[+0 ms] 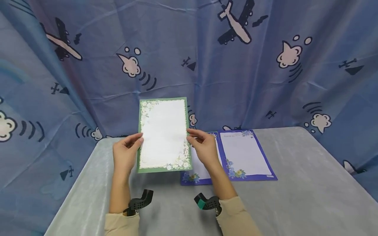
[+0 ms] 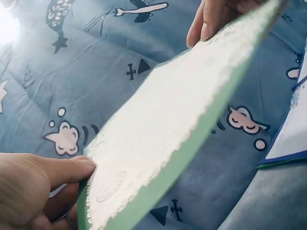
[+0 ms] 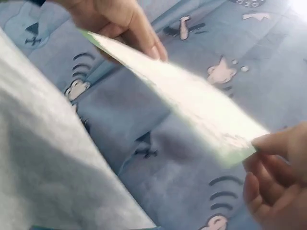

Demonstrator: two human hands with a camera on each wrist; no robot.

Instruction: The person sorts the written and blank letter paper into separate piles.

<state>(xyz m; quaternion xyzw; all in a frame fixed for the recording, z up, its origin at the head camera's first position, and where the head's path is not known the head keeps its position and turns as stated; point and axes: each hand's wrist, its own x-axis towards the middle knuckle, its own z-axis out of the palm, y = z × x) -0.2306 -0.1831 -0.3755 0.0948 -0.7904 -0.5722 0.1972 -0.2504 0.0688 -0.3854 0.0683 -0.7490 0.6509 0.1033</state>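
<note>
"So, any readable writing?"

"Hardly. On the right purple sheet (image 1: pixel 246 152), a faint line of print (image 1: pixel 231 135) near the top and a tiny pale label (image 1: pixel 269 176) in the lower corner, both too small to read."

"And the green-bordered sheet (image 1: pixel 163 134)?"

"Held up above the tabletop (image 1: pixel 301 170), before the patterned curtain (image 1: pixel 206 75). Pinched at one side edge by the left hand (image 1: pixel 125 152), at the other by the right hand (image 1: pixel 205 146), thumbs on the front."

"Anything extra from the left wrist?"

"Yes: an oval mark (image 2: pixel 111 187) near the left thumb, impossible to read and not discernible from the head view. Also a thin green strip (image 2: pixel 283 163) below a purple edge."

"From the right wrist?"

"Only a washed-out page, seen nearly edge-on, border flowers blurred. Shown in full from the head."

"Hidden or cut off?"

"From the head, the left purple sheet (image 1: pixel 202 168), partly behind the raised page and right hand. From the left wrist, the right hand, cropped at the top."
</note>
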